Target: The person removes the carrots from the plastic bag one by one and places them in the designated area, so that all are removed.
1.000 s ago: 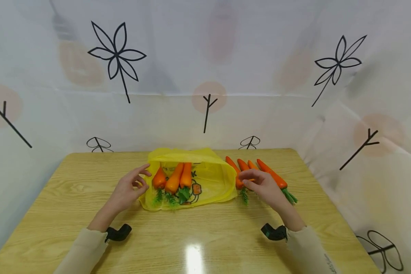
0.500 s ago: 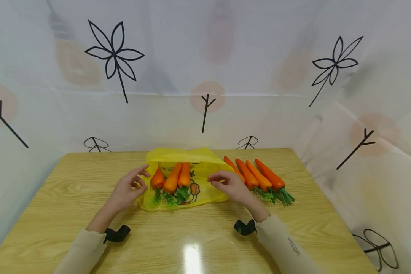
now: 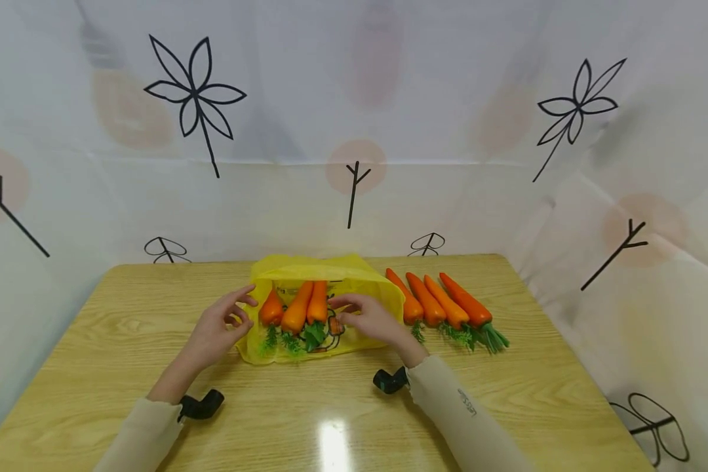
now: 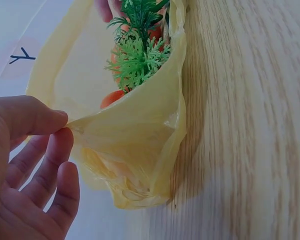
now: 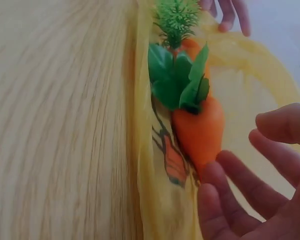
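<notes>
Pinching the near-nine-o'clock rim of a thin, yellow, translucent plastic bag (image 3: 318, 267), the left hand (image 3: 219, 328) has its thumb and index fingertip together on the film, the other fingers loosely bent. The bag lies on its side on a pale, wood-grained table (image 3: 307, 413), its mouth facing six o'clock.

Inside are three orange carrots with green tops: a short, rounded one (image 3: 271, 309) toward the nine o'clock side, a long, smooth one (image 3: 297, 309) beside it, and a slim one with broad, dark green leaves (image 3: 318, 305) nearest the middle. Their greenery points to six o'clock.

The right hand (image 3: 370, 319) is over the bag's three o'clock half, holding nothing, thumb apart from its relaxed, gently bent fingers. Its fingertips are close to the slim carrot; whether they touch it I cannot tell. Next to it, a black-and-orange printed drawing (image 5: 173, 162) shows on the film.

Outside, just past the bag's three o'clock edge, four long orange carrots with green tops (image 3: 446, 305) lie side by side, tips toward eleven o'clock. A white backdrop with black plant line drawings (image 3: 283, 203) stands at twelve o'clock.
</notes>
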A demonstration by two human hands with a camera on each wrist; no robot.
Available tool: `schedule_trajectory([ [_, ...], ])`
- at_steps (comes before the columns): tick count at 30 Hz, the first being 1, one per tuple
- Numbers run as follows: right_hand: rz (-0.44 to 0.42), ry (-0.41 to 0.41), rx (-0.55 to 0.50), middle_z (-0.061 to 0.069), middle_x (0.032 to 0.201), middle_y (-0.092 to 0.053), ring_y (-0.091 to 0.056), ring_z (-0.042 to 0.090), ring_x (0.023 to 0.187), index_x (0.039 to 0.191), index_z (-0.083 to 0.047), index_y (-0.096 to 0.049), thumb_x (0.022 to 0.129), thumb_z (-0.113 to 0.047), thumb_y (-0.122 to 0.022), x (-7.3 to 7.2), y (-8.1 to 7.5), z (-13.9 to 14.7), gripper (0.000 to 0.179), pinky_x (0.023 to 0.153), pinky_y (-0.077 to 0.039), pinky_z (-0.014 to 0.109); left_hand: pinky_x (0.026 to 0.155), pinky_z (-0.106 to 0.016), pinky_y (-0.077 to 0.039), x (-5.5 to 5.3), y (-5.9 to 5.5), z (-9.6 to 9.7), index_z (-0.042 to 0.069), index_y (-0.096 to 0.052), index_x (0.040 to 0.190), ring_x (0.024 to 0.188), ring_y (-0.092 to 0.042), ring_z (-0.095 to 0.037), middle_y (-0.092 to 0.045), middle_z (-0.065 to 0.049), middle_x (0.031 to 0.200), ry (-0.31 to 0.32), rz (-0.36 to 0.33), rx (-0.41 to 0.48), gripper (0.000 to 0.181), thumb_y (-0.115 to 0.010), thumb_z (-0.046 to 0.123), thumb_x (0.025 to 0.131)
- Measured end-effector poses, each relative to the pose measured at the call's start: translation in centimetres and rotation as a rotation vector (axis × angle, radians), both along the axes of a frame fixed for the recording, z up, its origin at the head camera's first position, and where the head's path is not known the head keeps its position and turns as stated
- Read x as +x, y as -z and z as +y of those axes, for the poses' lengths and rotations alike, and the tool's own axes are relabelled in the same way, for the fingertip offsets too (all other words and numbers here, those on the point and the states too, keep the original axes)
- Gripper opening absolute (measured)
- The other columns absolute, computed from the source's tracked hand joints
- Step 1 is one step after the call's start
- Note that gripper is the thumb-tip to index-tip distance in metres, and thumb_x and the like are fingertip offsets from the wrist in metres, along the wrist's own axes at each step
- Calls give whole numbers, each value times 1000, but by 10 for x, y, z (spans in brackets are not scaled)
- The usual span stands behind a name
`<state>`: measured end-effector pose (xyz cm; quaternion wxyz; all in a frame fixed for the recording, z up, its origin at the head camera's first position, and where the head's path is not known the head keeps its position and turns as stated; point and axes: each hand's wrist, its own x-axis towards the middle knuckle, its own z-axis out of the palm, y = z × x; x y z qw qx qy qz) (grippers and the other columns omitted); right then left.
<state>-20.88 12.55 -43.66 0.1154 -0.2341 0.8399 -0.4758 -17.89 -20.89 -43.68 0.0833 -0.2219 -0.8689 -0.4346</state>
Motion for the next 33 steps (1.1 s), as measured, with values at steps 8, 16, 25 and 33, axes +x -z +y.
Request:
schedule_trajectory([
  [8, -59, -56, 64, 11, 143, -52, -56, 32, 119, 148, -12, -49, 100, -18, -60, -5, 1, -13, 49, 90, -51, 42, 74, -31, -52, 0, -1, 1, 7, -47, 148, 83, -60, -13, -63, -8, 116, 1, 14, -7, 68, -70, -10, 87],
  [16, -115, -113, 110, 7, 120, -62, -61, 16, 84, 154, -16, -40, 100, -21, -60, -8, -1, -23, 57, 67, -48, 29, 73, -30, -52, -1, -1, 0, 6, -46, 148, 82, -60, -12, -63, -8, 117, 9, 9, -10, 67, -69, -10, 87],
  [25, -126, -101, 248, 16, 150, -40, -59, 22, 93, 156, -26, -37, 98, -29, -62, -11, -1, -33, 62, 78, -48, 38, 73, -29, -52, -1, 2, 1, 6, -47, 147, 82, -60, -12, -63, -8, 116, 7, 20, -9, 67, -70, -10, 86],
  [33, -120, -46, 208, 18, 146, -39, -47, 33, 124, 149, -21, -45, 98, -27, -63, -9, 1, -36, 54, 96, -44, 48, 73, -30, -52, 0, 1, 1, 7, -46, 148, 83, -59, -12, -63, -8, 117, 1, 15, -16, 68, -70, -9, 87],
])
